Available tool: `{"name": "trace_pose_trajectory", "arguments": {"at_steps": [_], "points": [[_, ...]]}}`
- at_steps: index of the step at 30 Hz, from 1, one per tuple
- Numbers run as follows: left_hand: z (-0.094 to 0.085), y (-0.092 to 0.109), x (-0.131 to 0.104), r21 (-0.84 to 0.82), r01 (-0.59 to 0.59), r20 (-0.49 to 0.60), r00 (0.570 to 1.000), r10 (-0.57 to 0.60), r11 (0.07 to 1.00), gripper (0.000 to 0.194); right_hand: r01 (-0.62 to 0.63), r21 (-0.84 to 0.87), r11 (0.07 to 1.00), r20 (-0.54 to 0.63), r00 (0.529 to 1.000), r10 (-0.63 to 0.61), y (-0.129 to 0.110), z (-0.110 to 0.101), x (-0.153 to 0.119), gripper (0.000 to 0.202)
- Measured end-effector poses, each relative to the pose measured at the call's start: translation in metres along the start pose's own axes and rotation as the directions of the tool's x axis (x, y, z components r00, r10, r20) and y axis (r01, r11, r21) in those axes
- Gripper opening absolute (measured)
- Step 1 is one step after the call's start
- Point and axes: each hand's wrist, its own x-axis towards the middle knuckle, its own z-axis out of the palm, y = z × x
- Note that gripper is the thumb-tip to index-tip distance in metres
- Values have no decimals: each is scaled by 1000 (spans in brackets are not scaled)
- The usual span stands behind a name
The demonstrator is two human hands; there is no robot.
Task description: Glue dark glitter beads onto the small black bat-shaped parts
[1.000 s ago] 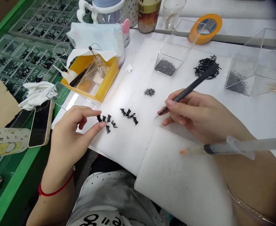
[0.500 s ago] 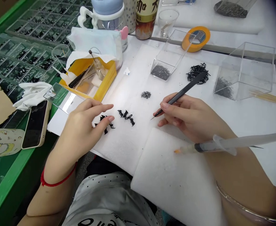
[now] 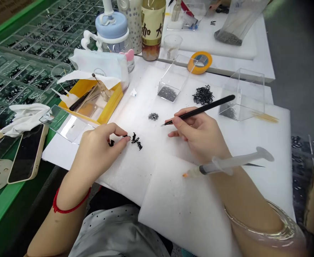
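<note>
Left of centre over the white sheet (image 3: 130, 167), a black piece (image 3: 126, 136) sits pinched in the left hand (image 3: 98, 149), beside a black cluster (image 3: 139, 144), with the right hand (image 3: 199, 132) clamped on black tweezers (image 3: 205, 108), tips near a glittery pile (image 3: 153, 116).

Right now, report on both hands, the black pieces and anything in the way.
Left hand pinching a small black piece. Right hand holding black tweezers, tip apart from the loose black pieces. Syringe crosses right forearm in view.
</note>
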Motion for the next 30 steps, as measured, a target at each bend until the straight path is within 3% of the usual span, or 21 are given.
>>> {"name": "trace_pose_trajectory", "arguments": {"at_steps": [4,7,9,11,17,30], "points": [[1,14,-7,-378,-2,-57,998,-22,926,8,41,-84,996,3,999,-41,2,4,5,13],[13,29,-18,-723,14,112,989,98,691,9,51,-175,983,46,998,-44,1,6,7,12],[25,36,-27,-829,95,242,949,200,551,12,51,-200,978,59,997,-40,0,7,7,12],[37,40,-33,-872,134,291,916,276,471,16,43,-200,979,59,998,-32,0,6,7,13],[50,36,-37,-881,5,225,884,410,473,22,-13,-239,971,36,999,22,0,4,6,15],[45,35,-31,-877,16,260,856,446,480,25,-21,-274,962,27,999,29,-1,6,5,12]]}}
